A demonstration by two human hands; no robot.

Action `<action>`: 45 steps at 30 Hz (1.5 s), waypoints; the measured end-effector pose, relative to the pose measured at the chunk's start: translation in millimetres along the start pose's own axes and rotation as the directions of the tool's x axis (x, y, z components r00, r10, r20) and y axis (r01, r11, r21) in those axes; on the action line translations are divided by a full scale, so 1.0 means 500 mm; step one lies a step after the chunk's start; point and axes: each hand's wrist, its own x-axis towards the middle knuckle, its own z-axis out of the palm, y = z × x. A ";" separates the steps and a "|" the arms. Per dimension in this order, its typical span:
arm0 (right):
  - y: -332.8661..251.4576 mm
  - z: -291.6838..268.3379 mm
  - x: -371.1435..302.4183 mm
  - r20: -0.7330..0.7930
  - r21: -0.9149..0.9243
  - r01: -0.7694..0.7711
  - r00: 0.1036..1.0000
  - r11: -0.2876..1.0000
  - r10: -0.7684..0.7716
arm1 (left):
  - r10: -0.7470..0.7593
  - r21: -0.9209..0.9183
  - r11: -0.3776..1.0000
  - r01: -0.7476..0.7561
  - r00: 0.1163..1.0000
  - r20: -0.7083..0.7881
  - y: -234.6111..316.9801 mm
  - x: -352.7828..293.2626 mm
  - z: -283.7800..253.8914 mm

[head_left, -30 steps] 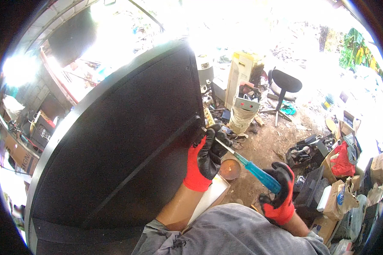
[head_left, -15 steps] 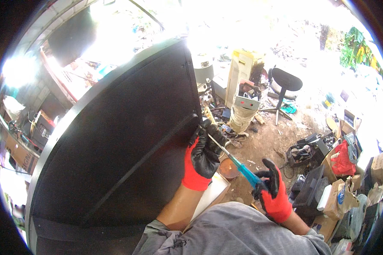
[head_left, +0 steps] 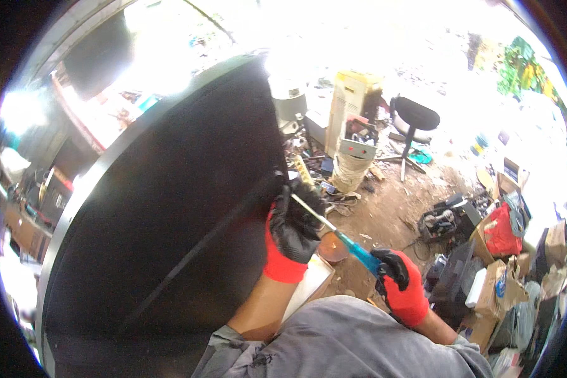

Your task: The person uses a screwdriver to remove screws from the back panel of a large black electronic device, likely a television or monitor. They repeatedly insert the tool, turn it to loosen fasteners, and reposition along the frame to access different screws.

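A large black panel [head_left: 170, 183] with a curved pale rim stands tilted at my left, a raised ridge running across it. At its right edge is my left hand [head_left: 295, 230], in a red and black glove, its fingers curled close together; what they hold, if anything, is hidden. My right hand [head_left: 402, 283], gloved alike, is closed round the blue handle of a screwdriver [head_left: 358, 251]. The screwdriver's metal shaft slants up and left, its tip end at my left fingers beside the panel's edge.
A black stool [head_left: 416, 116] stands on the dirt floor, near a tall beige cabinet [head_left: 341, 110] and a wrapped bundle [head_left: 351, 170]. Cardboard boxes [head_left: 490, 290], a red bag [head_left: 504, 230] and scrap crowd the right. A round brown container [head_left: 332, 247] sits beyond my hands.
My right fingers, partly spread before, have closed round the screwdriver handle. My left hand stays at the panel's edge. The whole view has shifted slightly.
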 end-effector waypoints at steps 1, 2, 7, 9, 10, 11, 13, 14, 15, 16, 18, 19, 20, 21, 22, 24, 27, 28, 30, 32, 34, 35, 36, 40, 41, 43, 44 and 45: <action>-0.001 -0.003 0.004 0.001 -0.036 0.107 0.994 0.994 -0.107 | 0.036 0.042 0.998 -0.036 0.999 0.000 0.002 -0.004 0.001; 0.007 -0.006 0.010 -0.007 -0.072 0.200 0.979 0.977 -0.201 | 0.069 0.063 0.996 -0.066 0.996 -0.048 -0.003 0.001 0.000; 0.068 -0.032 0.010 0.271 0.593 -0.297 0.949 0.748 0.162 | 0.050 0.155 0.986 -0.059 0.997 0.060 -0.004 0.005 -0.043; 0.135 -0.050 0.008 0.396 0.700 -0.374 0.912 0.608 0.105 | 0.082 0.283 0.957 -0.072 0.996 -0.024 -0.006 -0.001 -0.033; 0.157 -0.055 0.004 0.441 0.722 -0.419 0.892 0.551 0.101 | 0.155 0.331 0.932 -0.145 0.988 -0.005 -0.007 -0.007 -0.042; 0.182 -0.057 -0.004 0.479 0.738 -0.462 0.872 0.491 0.100 | 0.219 0.373 0.904 -0.209 0.976 0.016 -0.009 -0.005 -0.056; 0.242 -0.047 -0.029 0.433 0.836 -0.454 0.891 0.309 0.136 | 0.271 0.538 0.793 -0.286 0.956 0.109 -0.024 0.007 -0.067; 0.273 -0.043 -0.041 0.418 0.842 -0.435 0.900 0.320 0.125 | 0.285 0.640 0.703 -0.310 0.947 0.146 -0.032 0.009 -0.078; 0.294 -0.048 -0.049 0.396 0.849 -0.411 0.911 0.331 0.116 | 0.285 0.726 0.602 -0.333 0.939 0.195 -0.037 0.014 -0.089; 0.297 -0.054 -0.058 0.390 0.850 -0.401 0.915 0.341 0.102 | 0.252 0.779 0.542 -0.316 0.945 0.209 -0.036 0.015 -0.109; 0.295 -0.035 -0.100 0.292 0.905 -0.323 0.945 0.278 0.149 | 0.096 0.870 0.448 -0.208 0.978 0.184 -0.039 0.003 -0.149; 0.309 -0.025 -0.135 0.264 0.917 -0.295 0.953 0.269 0.146 | 0.010 0.904 0.394 -0.165 0.985 0.175 -0.053 -0.003 -0.169; 0.314 -0.010 -0.170 0.217 0.921 -0.262 0.960 0.290 0.178 | -0.094 0.910 0.382 -0.159 0.973 0.210 -0.070 -0.003 -0.191; 0.320 0.010 -0.217 0.159 0.922 -0.224 0.963 0.316 0.217 | -0.213 0.955 0.268 -0.130 0.958 0.190 -0.097 -0.001 -0.221; 0.332 0.034 -0.262 0.108 0.906 -0.203 0.959 0.371 0.261 | -0.314 0.981 0.147 -0.131 0.934 0.171 -0.123 0.000 -0.249; 0.363 0.108 -0.350 0.045 0.926 -0.168 0.938 0.338 0.343 | -0.495 0.997 0.078 0.024 0.869 0.018 -0.148 0.000 -0.352; 0.348 0.198 -0.466 -0.067 0.946 -0.102 0.868 0.309 0.492 | -0.708 0.982 -0.035 0.187 0.688 -0.156 -0.233 -0.060 -0.470; 0.355 0.232 -0.508 -0.096 0.964 -0.054 0.842 0.260 0.531 | -0.755 0.975 -0.044 0.216 0.632 -0.174 -0.269 -0.098 -0.489; 0.345 0.279 -0.578 -0.148 0.976 0.016 0.781 0.217 0.606 | -0.836 0.960 -0.114 0.256 0.498 -0.233 -0.339 -0.171 -0.536; 0.334 0.303 -0.633 -0.181 0.975 0.037 0.712 0.221 0.679 | -0.874 0.946 -0.257 0.196 0.371 -0.314 -0.401 -0.238 -0.562; 0.338 0.319 -0.686 -0.201 0.974 0.063 0.689 0.219 0.697 | -0.895 0.925 -0.379 0.009 0.251 -0.369 -0.467 -0.307 -0.564; 0.346 0.322 -0.707 -0.211 0.972 0.073 0.678 0.221 0.704 | -0.902 0.905 -0.413 -0.100 0.181 -0.392 -0.509 -0.339 -0.568; 0.344 0.333 -0.721 -0.250 0.968 0.164 0.642 0.188 0.725 | -0.933 0.919 -0.350 -0.184 0.160 -0.323 -0.550 -0.373 -0.572; 0.367 0.338 -0.782 -0.293 0.956 0.176 0.534 0.235 0.793 | -0.971 0.839 -0.223 -0.496 0.037 -0.236 -0.718 -0.504 -0.629; 0.374 0.336 -0.793 -0.289 0.957 0.182 0.511 0.227 0.809 | -0.979 0.803 -0.182 -0.568 0.030 -0.201 -0.762 -0.532 -0.652; 0.388 0.337 -0.821 -0.283 0.957 0.192 0.461 0.217 0.841 | -0.988 0.770 -0.109 -0.629 -0.020 -0.156 -0.845 -0.579 -0.711; 0.396 0.352 -0.837 -0.293 0.955 0.175 0.415 0.240 0.861 | -0.990 0.754 -0.063 -0.654 -0.056 -0.131 -0.879 -0.603 -0.737; 0.400 0.369 -0.853 -0.294 0.950 0.222 0.392 0.221 0.871 | -0.987 0.710 -0.017 -0.704 -0.102 -0.125 -0.907 -0.622 -0.763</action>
